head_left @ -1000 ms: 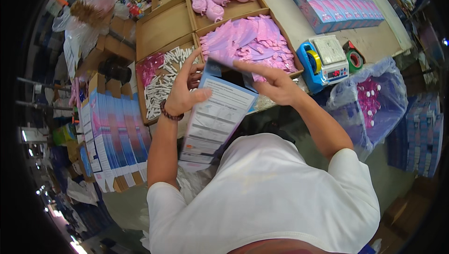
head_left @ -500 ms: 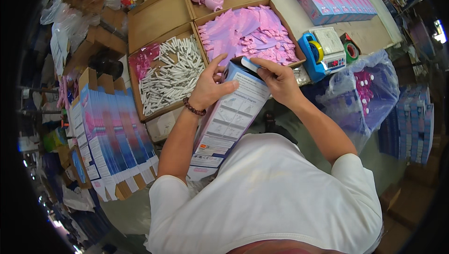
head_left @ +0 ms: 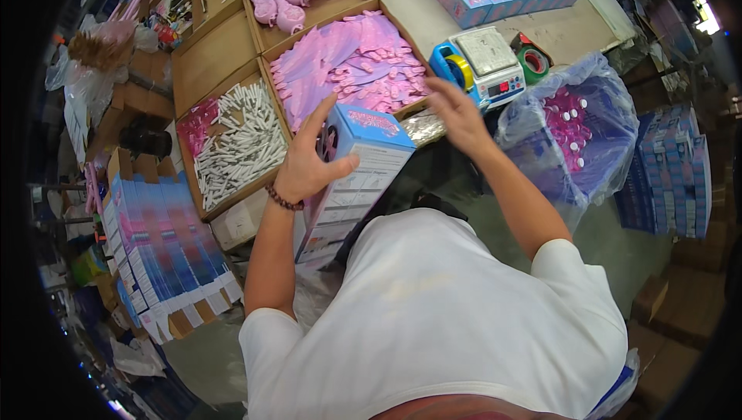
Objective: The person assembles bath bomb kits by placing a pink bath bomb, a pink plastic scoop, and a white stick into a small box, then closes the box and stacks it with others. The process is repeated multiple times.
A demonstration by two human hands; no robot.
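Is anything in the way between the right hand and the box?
Nothing visible stands between them: the right hand is right of the box, not touching it. The shiny wrapping seems to lie behind that gap. The left hand holds the box.

Even, moderately bright light falls on the table [head_left: 593,26] and the white shirt [head_left: 444,312], while the space under the table's near edge sinks into shadow and the outer clutter grows dim. A glaring white patch [head_left: 705,15] burns out at the upper right. Fisheye distortion bends straight edges toward black, rounded borders, and the right hand [head_left: 461,120] is slightly smeared by motion blur.
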